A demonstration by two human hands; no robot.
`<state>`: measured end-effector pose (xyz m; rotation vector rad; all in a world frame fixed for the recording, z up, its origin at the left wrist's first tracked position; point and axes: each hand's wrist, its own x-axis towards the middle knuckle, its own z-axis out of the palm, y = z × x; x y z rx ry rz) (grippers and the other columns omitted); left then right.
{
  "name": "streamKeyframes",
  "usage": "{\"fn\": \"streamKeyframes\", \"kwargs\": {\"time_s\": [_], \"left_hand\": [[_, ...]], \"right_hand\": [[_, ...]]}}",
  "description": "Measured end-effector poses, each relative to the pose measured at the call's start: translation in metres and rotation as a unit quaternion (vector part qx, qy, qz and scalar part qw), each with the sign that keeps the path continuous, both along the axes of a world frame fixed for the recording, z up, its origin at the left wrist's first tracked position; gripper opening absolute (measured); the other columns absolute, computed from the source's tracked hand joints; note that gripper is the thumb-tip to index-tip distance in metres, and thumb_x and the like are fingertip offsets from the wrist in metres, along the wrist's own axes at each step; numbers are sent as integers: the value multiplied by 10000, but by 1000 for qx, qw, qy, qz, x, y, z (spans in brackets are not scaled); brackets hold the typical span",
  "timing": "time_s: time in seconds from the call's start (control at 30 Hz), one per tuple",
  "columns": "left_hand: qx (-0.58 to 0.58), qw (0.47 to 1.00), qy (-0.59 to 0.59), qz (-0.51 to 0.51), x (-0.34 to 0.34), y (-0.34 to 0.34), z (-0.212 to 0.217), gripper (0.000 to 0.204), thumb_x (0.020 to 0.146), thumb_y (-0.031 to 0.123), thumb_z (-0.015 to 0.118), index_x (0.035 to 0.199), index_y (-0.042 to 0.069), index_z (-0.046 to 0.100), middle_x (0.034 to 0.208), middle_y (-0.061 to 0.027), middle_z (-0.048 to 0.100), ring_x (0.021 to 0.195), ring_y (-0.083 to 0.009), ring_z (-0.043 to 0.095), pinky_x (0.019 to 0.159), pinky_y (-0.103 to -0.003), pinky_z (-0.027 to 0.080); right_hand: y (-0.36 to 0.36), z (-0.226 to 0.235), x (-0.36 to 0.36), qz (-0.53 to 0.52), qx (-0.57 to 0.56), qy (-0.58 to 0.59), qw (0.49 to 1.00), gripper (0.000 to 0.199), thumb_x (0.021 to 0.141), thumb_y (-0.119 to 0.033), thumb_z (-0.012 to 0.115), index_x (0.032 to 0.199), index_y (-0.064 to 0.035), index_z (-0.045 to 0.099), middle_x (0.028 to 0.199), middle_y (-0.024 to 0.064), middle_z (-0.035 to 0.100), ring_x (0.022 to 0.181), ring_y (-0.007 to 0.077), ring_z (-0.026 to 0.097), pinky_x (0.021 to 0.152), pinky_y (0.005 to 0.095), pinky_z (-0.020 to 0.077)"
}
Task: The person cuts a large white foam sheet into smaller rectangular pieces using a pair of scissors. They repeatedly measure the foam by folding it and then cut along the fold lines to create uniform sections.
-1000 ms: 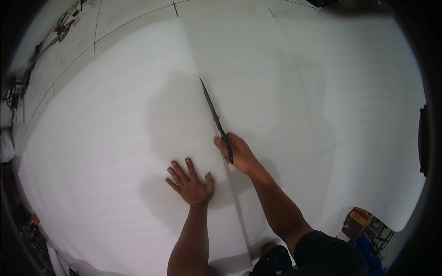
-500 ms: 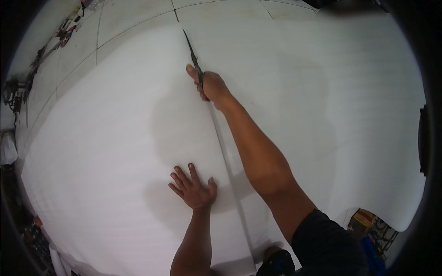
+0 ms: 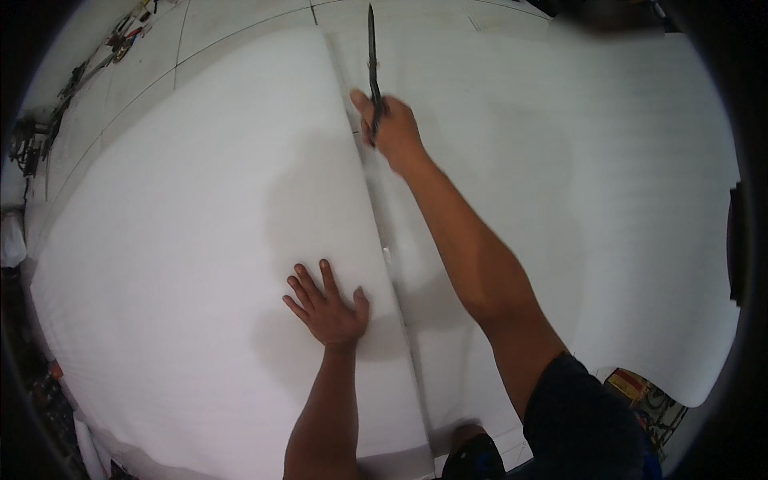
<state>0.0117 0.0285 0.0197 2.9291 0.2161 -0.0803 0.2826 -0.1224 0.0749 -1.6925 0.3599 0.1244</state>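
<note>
Spreading across nearly the whole view, a big white foam sheet (image 3: 184, 240) lies on a pale tiled floor (image 3: 240, 24), whose bare tiles show only along the far edge and at the left. The sheet's near right edge curls up above some clutter, and wide open room lies on both sides of a long straight cut (image 3: 384, 248) running from the near edge to the far one. The left hand (image 3: 330, 308) lies flat just left of the cut, fingers (image 3: 308, 280) released and spread, pressing the sheet as it did a second ago. The right hand (image 3: 392, 128) has travelled far up the cut line since then, the arm now stretched out. Its fingers are clenched on the handle of a dark knife (image 3: 373, 64), whose blade points away past the knuckles over the far edge.
</note>
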Motion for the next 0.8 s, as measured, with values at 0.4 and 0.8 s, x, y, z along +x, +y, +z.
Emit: {"fn": "streamKeyframes", "kwargs": {"time_s": [0.4,0.8], "left_hand": [[75,994,-84,-11,4,-1,-19,708,971,493,482,1565,188,248,1622,-188,174,1495,-393,155,1192,-592,87],[-125,946,-229,-195,-205,132,4,532,968,210,607,1382,-81,444,1456,-263,424,1382,-407,365,1157,-488,282]], "right_hand": [[-102,-12,-513,22,-126,138,982,321,876,-313,765,920,-45,594,751,100,623,675,209,593,647,363,498],[-230,-12,-1017,-92,-325,369,866,594,890,-604,611,1108,-53,565,926,182,677,891,374,679,765,478,523]]}}
